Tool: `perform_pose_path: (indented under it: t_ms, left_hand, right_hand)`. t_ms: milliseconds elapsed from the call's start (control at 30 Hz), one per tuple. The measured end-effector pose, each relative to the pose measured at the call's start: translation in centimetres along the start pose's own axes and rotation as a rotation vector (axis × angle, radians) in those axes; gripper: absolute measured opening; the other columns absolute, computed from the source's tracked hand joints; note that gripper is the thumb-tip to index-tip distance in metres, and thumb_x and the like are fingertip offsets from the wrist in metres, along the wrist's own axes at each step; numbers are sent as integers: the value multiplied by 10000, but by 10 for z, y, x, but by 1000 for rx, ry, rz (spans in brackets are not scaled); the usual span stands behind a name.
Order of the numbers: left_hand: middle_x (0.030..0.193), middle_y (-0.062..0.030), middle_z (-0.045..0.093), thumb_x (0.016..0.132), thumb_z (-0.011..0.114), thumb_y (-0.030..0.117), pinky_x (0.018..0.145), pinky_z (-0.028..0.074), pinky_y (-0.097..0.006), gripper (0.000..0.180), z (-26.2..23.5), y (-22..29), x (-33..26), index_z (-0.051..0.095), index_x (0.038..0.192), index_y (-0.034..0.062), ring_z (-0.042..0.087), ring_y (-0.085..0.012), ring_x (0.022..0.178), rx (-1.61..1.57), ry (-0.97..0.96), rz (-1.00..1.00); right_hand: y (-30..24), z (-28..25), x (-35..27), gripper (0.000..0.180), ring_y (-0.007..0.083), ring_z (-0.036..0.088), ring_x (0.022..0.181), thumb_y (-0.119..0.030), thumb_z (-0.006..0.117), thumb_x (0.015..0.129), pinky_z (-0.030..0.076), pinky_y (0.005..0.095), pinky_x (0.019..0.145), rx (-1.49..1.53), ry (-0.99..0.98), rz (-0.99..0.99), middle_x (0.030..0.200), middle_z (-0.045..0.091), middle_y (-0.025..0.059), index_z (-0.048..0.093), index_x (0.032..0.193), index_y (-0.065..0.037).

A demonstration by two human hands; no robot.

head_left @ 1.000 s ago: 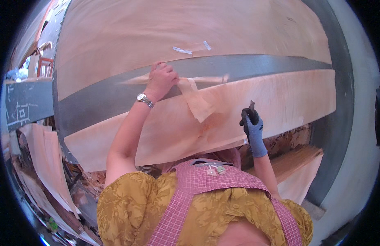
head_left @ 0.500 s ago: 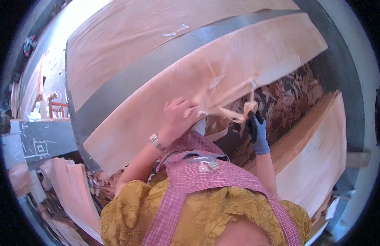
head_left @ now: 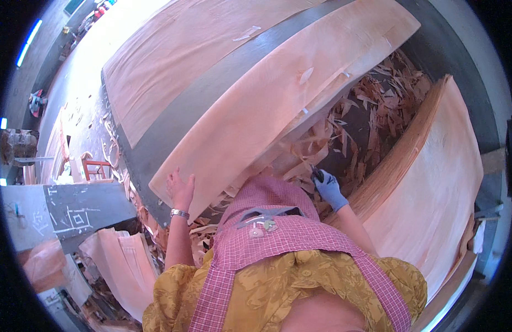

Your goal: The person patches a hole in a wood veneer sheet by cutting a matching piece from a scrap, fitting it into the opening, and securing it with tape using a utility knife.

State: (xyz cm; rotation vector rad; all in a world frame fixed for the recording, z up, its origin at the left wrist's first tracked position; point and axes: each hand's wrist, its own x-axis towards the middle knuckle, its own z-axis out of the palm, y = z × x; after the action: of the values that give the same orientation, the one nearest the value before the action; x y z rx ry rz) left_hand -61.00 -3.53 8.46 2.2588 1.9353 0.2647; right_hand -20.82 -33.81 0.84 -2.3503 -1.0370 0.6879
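A long, pale wood veneer sheet [head_left: 267, 94] lies slantwise across the table in front of me. My left hand [head_left: 180, 191], bare with a watch at the wrist, rests at its near-left end, fingers apart. My right hand [head_left: 329, 189] wears a blue glove with dark fingers and is just off the sheet's near edge, closed. A small dark thing pokes out of its fingers, too small to make out. Thin, torn veneer strips [head_left: 311, 145] hang or lie between the right hand and the sheet's edge. Small loose slivers sit on the sheet.
Beyond a grey strip of tabletop [head_left: 198, 91] lies another wide veneer sheet [head_left: 178, 55]. A thick veneer stack [head_left: 427, 182] stands at my right. Veneer scraps [head_left: 388, 99] heap between it and the long sheet. More veneer pieces [head_left: 120, 265] are at lower left.
My left hand has moved left, from the sheet's near edge to its end. The right hand has lowered slightly and let go of the torn strip it was pulling. The view has shifted.
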Motion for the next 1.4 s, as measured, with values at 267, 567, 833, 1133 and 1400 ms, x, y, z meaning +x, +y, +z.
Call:
perform_pose_path:
  t_ms: [267, 567, 833, 1133, 1400]
  left_hand:
    - [1076, -107, 614, 822, 709, 301, 918, 421, -449, 385, 8, -86, 58, 586, 1115, 85, 564, -288, 1070, -217, 108, 295]
    - [838, -67, 598, 815, 691, 494, 764, 407, -443, 420, -32, -208, -5, 578, 849, 91, 582, -272, 825, -20, -359, 415]
    - [1044, -71, 548, 735, 725, 485, 806, 381, -421, 534, -24, -165, -74, 586, 1074, 97, 529, -241, 986, 58, -68, 1111]
    - [718, -37, 630, 818, 669, 253, 717, 438, -408, 131, -62, -143, -26, 677, 856, 128, 619, -210, 737, -315, 13, 1001]
    - [583, -81, 555, 855, 634, 171, 561, 460, -302, 163, -131, -142, 73, 632, 847, 9, 564, -125, 540, -626, -227, 781]
  right_hand:
    - [-72, 129, -120, 190, 141, 602, 611, -174, 555, 967, 477, 305, 552, 410, 6, 329, 824, 701, 94, 643, 1063, -36]
    - [-223, 225, -227, 240, 117, 578, 594, -208, 549, 986, 468, 287, 556, 657, -181, 411, 827, 685, 85, 633, 1108, -20]
    - [-234, 316, -271, 246, 180, 601, 740, -148, 539, 956, 475, 327, 669, 608, -50, 279, 882, 676, 107, 635, 1139, -13]
    - [-289, 387, -287, 330, 306, 679, 898, -228, 619, 912, 519, 387, 790, 824, 173, 92, 1003, 698, 182, 647, 1182, -40]
    - [-435, 370, -156, 364, 392, 658, 918, -340, 686, 872, 520, 469, 784, 594, 417, 147, 941, 688, 190, 581, 1054, -42]
